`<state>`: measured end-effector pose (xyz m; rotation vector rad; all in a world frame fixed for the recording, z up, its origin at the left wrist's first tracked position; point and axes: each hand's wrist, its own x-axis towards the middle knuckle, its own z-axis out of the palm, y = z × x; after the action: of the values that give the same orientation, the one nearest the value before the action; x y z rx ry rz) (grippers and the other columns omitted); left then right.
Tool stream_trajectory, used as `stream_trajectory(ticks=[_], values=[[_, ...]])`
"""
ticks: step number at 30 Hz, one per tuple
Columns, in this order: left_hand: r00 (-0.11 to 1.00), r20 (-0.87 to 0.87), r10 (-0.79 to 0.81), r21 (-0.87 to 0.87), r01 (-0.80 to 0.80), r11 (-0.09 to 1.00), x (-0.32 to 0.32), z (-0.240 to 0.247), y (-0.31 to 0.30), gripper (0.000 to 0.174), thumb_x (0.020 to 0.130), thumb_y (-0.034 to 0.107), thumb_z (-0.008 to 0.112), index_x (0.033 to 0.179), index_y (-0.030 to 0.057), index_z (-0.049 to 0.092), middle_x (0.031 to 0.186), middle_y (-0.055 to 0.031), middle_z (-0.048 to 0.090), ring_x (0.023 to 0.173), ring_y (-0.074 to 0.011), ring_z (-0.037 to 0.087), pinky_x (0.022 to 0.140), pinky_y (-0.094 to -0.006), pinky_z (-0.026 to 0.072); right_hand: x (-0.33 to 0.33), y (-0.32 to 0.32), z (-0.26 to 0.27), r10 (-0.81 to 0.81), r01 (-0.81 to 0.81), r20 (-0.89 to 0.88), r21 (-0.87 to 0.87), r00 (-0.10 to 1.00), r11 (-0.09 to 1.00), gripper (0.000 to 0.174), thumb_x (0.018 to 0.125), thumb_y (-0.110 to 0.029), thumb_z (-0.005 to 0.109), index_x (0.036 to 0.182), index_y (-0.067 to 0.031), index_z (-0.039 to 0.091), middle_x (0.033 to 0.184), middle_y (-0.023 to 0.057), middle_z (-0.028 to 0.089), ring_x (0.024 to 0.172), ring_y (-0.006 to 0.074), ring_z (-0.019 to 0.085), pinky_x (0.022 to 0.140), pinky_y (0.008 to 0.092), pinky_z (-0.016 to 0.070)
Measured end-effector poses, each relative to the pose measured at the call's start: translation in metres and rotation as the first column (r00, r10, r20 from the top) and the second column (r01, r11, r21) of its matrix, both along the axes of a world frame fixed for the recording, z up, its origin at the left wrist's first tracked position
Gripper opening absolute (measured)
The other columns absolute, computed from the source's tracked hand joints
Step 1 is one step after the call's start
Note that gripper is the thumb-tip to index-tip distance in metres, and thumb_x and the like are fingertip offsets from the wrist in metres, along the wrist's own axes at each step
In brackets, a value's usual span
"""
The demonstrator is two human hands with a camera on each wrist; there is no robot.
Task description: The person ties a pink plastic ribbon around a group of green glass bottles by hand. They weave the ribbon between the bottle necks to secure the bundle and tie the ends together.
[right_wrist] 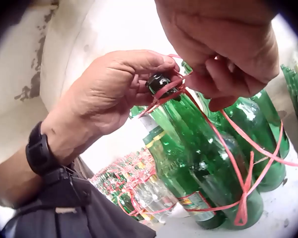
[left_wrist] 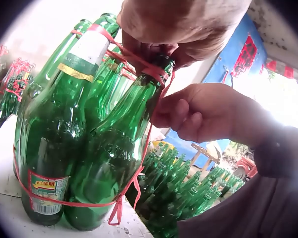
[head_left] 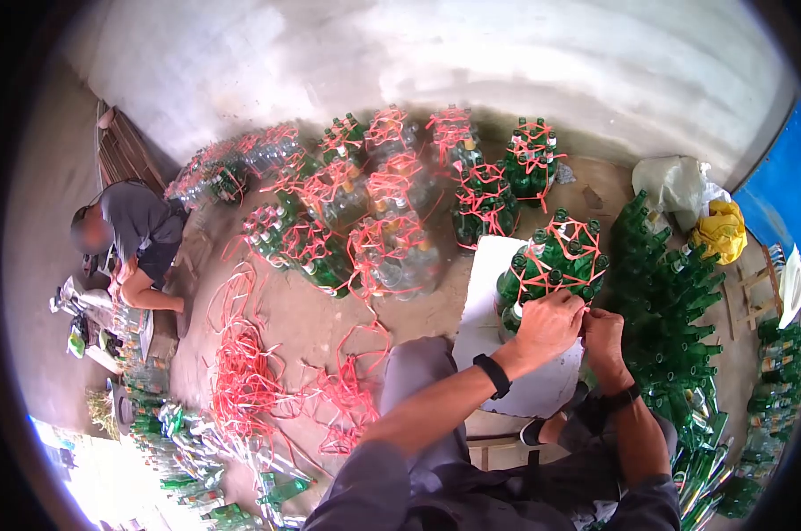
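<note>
A bundle of green glass bottles (head_left: 555,257) stands upright, with red plastic twine (right_wrist: 222,133) looped around the necks and a band of it low around the bodies. My left hand (head_left: 549,326) is at the neck of a near bottle, its thumb and fingers pinching the twine there, as the right wrist view shows (right_wrist: 109,89). Close beside it, my right hand (head_left: 602,338) has curled fingers and pinches the twine by the same neck. The right fingertips are partly hidden. A knotted loop of twine hangs at the lower band.
Under the bundle lies a white board (head_left: 480,327). Several tied bundles (head_left: 400,252) stand toward the wall. Loose green bottles (head_left: 666,301) crowd the right side. A tangle of red twine (head_left: 246,372) lies on the floor to the left. Another person (head_left: 139,230) sits bent over at far left.
</note>
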<state>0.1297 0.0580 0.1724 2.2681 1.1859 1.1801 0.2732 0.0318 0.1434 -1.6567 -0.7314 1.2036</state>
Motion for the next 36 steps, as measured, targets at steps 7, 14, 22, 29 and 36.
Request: stream_trajectory(ticks=[7, 14, 22, 29, 36], values=[[0.999, 0.038, -0.023, -0.004, 0.023, 1.000, -0.002, 0.006, -0.002, 0.005, 0.084, 0.013, 0.069, 0.082, 0.0078, 0.067, 0.080, -0.0082, 0.066, 0.069, -0.0299, 0.066, 0.057, -0.0415, 0.0516, 0.008, -0.009, -0.016, 0.296, -0.310, 0.094, 0.253, 0.951, 0.916, 0.011, 0.090, -0.006, 0.060, 0.091, 0.0017, 0.067, 0.072, 0.0016, 0.061, 0.053, 0.0058, 0.046, 0.044, 0.0230, 0.0281], [0.998, 0.036, -0.055, 0.010, 0.054, 0.998, -0.006, 0.009, -0.005, 0.007, 0.084, 0.011, 0.071, 0.090, 0.0066, 0.071, 0.086, -0.0076, 0.069, 0.072, -0.0291, 0.068, 0.060, -0.0393, 0.0538, -0.002, -0.012, -0.022, -0.044, 0.072, -0.698, 0.012, 0.715, 0.997, 0.006, 0.089, -0.011, 0.062, 0.088, -0.0080, 0.067, 0.072, -0.0035, 0.057, 0.056, 0.0042, 0.042, 0.048, 0.0213, 0.0245], [0.997, 0.035, -0.066, -0.051, 0.067, 0.996, -0.004, 0.010, -0.005, 0.007, 0.084, 0.010, 0.072, 0.091, 0.0071, 0.072, 0.083, -0.0071, 0.068, 0.070, -0.0295, 0.067, 0.059, -0.0386, 0.0521, 0.002, -0.008, -0.002, -0.077, -0.018, -0.867, -0.098, 0.492, 0.995, 0.014, 0.095, -0.015, 0.058, 0.081, -0.0149, 0.054, 0.066, -0.0086, 0.045, 0.049, 0.0009, 0.033, 0.041, 0.0187, 0.0220], [0.998, 0.040, -0.047, -0.101, 0.051, 0.994, -0.004, 0.014, -0.007, 0.012, 0.085, 0.010, 0.072, 0.097, 0.0098, 0.074, 0.100, -0.0101, 0.069, 0.080, -0.0290, 0.069, 0.065, -0.0386, 0.0540, 0.000, -0.008, 0.006, -0.061, 0.037, -0.911, -0.050, 0.407, 0.998, 0.015, 0.099, -0.014, 0.054, 0.084, -0.0138, 0.056, 0.065, -0.0090, 0.045, 0.049, 0.0008, 0.033, 0.041, 0.0187, 0.0224], [0.998, -0.003, -0.061, -0.071, 0.061, 0.996, -0.005, 0.013, -0.005, 0.013, 0.085, 0.012, 0.072, 0.098, 0.0115, 0.075, 0.098, -0.0078, 0.071, 0.081, -0.0282, 0.069, 0.066, -0.0382, 0.0554, 0.006, -0.005, 0.003, -0.018, -0.057, -0.906, -0.046, 0.423, 0.997, 0.013, 0.098, -0.017, 0.058, 0.086, -0.0140, 0.061, 0.068, -0.0068, 0.052, 0.050, 0.0029, 0.039, 0.043, 0.0198, 0.0261]])
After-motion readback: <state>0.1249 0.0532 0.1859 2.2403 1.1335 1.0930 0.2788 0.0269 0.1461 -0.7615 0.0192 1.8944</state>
